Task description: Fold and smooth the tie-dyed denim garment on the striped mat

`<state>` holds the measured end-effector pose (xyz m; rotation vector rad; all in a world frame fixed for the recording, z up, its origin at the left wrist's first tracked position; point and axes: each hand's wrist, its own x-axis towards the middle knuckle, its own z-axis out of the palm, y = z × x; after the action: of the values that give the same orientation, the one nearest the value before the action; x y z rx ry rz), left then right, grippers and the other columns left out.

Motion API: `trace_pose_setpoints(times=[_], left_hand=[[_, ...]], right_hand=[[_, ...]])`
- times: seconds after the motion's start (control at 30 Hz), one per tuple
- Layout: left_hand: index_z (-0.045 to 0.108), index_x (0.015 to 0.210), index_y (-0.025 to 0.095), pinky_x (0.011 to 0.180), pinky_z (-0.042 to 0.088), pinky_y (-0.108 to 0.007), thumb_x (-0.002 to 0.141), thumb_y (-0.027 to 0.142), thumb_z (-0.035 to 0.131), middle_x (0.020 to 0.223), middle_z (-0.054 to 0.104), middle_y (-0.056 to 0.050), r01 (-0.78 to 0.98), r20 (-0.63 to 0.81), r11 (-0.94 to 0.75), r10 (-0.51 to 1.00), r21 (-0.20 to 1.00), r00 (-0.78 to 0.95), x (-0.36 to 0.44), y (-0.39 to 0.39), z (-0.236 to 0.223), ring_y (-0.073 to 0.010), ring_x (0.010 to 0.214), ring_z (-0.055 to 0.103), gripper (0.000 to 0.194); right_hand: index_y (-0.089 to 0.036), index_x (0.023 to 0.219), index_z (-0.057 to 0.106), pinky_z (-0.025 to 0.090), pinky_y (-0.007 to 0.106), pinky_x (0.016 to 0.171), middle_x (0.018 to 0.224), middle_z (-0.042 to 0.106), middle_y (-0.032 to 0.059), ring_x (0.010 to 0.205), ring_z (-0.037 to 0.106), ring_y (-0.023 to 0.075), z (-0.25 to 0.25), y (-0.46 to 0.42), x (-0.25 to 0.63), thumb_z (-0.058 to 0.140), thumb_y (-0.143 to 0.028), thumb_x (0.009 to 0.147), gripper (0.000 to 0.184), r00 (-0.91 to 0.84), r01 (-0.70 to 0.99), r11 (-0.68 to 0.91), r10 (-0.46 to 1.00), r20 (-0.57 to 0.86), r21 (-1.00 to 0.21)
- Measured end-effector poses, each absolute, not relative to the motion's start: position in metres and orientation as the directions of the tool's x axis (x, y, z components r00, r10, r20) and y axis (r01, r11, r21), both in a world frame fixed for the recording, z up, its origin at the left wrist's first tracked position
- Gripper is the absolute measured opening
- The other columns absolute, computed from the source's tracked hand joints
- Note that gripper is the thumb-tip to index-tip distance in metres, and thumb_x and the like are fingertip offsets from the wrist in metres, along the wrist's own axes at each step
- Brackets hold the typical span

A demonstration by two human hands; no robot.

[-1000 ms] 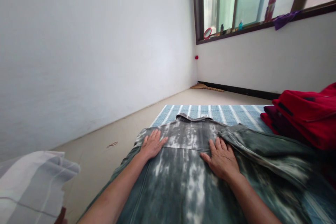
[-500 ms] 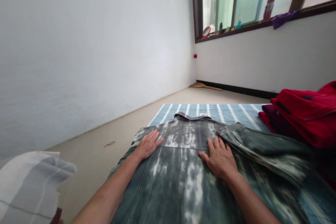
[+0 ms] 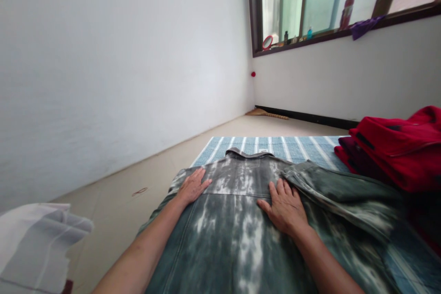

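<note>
A dark green and white mottled denim jacket (image 3: 220, 225) lies spread with its back facing up and its collar at the far end. My left hand (image 3: 193, 187) rests flat on its upper left back, fingers stretched out. On the upper right back lies my right hand (image 3: 285, 206), palm down with its fingers apart. The jacket's right sleeve (image 3: 347, 188) is folded out to the right, beside my right hand. Under the jacket is a blue cloth with white stripes (image 3: 299, 147).
A pile of folded red clothes (image 3: 399, 142) sits at the right. Grey and white checked fabric (image 3: 37, 243) juts in at the lower left. A broom (image 3: 267, 113) lies by the far wall. Small bottles and a red-rimmed mirror (image 3: 268, 42) stand on the window sill.
The whole view has shifted slightly, so things appear a little further left. Both hands stay flat at the same places on the jacket.
</note>
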<state>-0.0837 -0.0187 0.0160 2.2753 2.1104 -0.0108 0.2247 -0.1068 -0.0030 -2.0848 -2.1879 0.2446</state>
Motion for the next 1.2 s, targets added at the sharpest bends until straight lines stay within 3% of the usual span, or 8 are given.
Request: trace_pose_setpoints(times=[0.17, 0.27, 0.4, 0.73, 0.83, 0.93, 1.2], left_hand=[[0.039, 0.139, 0.009, 0.113, 0.024, -0.036, 0.086, 0.053, 0.032, 0.149, 0.035, -0.013, 0.998, -0.029, -0.067, 0.997, 0.013, 0.068, -0.082, -0.011, 0.02, -0.0221, 0.139, 0.029, 0.069], [0.044, 0.133, 0.013, 0.11, 0.028, -0.034, 0.086, 0.049, 0.036, 0.145, 0.043, -0.012, 0.998, 0.046, -0.063, 0.997, -0.017, 0.063, -0.071, -0.009, 0.021, -0.0227, 0.134, 0.037, 0.06], [0.047, 0.13, 0.017, 0.109, 0.03, -0.033, 0.089, 0.047, 0.037, 0.145, 0.043, -0.01, 0.997, 0.105, -0.069, 0.992, -0.032, 0.072, -0.05, -0.003, 0.016, -0.0223, 0.135, 0.035, 0.052], [0.043, 0.132, 0.018, 0.107, 0.026, -0.053, 0.093, 0.045, 0.033, 0.152, 0.029, -0.017, 0.999, 0.018, 0.029, 0.999, -0.019, -0.029, -0.036, 0.013, 0.004, -0.0308, 0.14, 0.025, 0.049], [0.043, 0.131, 0.017, 0.111, 0.021, -0.046, 0.094, 0.037, 0.033, 0.152, 0.029, -0.015, 1.0, 0.066, -0.023, 0.998, -0.017, 0.024, -0.023, 0.009, 0.003, -0.0253, 0.141, 0.023, 0.044], [0.045, 0.129, 0.02, 0.111, 0.025, -0.038, 0.095, 0.034, 0.031, 0.15, 0.035, -0.01, 0.997, 0.068, -0.081, 0.994, 0.004, 0.08, -0.011, 0.009, 0.0, -0.0192, 0.139, 0.027, 0.04], [0.04, 0.135, 0.021, 0.111, 0.024, -0.045, 0.096, 0.033, 0.027, 0.15, 0.035, -0.01, 0.998, 0.069, -0.031, 0.997, 0.049, 0.028, -0.007, 0.02, -0.008, -0.0223, 0.14, 0.026, 0.044]], right_hand=[[-0.01, 0.145, 0.034, 0.013, 0.045, 0.108, 0.15, 0.025, 0.0216, 0.139, 0.019, 0.0337, -0.001, -0.107, 0.224, 0.03, -0.062, 0.091, 0.075, -0.054, 0.977, 0.049, 0.998, -0.021, -0.206], [-0.01, 0.145, 0.033, 0.013, 0.045, 0.108, 0.15, 0.025, 0.0219, 0.139, 0.019, 0.034, 0.0, -0.108, 0.224, 0.031, -0.062, 0.091, 0.075, -0.052, 0.977, 0.048, 0.999, -0.014, -0.209], [-0.01, 0.145, 0.033, 0.013, 0.045, 0.108, 0.15, 0.025, 0.0218, 0.139, 0.019, 0.0339, 0.0, -0.108, 0.224, 0.031, -0.062, 0.09, 0.075, -0.049, 0.975, 0.047, 0.999, -0.003, -0.215], [-0.008, 0.144, 0.036, 0.014, 0.046, 0.107, 0.149, 0.027, 0.0233, 0.138, 0.021, 0.0355, 0.002, -0.109, 0.225, 0.032, -0.061, 0.091, 0.075, -0.056, 0.971, 0.058, 0.998, 0.017, -0.231], [-0.009, 0.144, 0.035, 0.014, 0.046, 0.107, 0.149, 0.027, 0.0231, 0.138, 0.021, 0.0354, 0.002, -0.109, 0.225, 0.032, -0.061, 0.091, 0.075, -0.056, 0.972, 0.06, 0.998, 0.022, -0.227], [-0.009, 0.144, 0.034, 0.014, 0.046, 0.107, 0.15, 0.026, 0.0228, 0.138, 0.021, 0.0352, 0.002, -0.109, 0.225, 0.032, -0.061, 0.091, 0.075, -0.053, 0.973, 0.055, 0.998, 0.017, -0.224], [-0.008, 0.144, 0.035, 0.013, 0.047, 0.107, 0.15, 0.025, 0.0231, 0.138, 0.02, 0.0356, 0.0, -0.108, 0.225, 0.031, -0.062, 0.09, 0.076, -0.059, 0.97, 0.061, 0.998, 0.013, -0.236]])
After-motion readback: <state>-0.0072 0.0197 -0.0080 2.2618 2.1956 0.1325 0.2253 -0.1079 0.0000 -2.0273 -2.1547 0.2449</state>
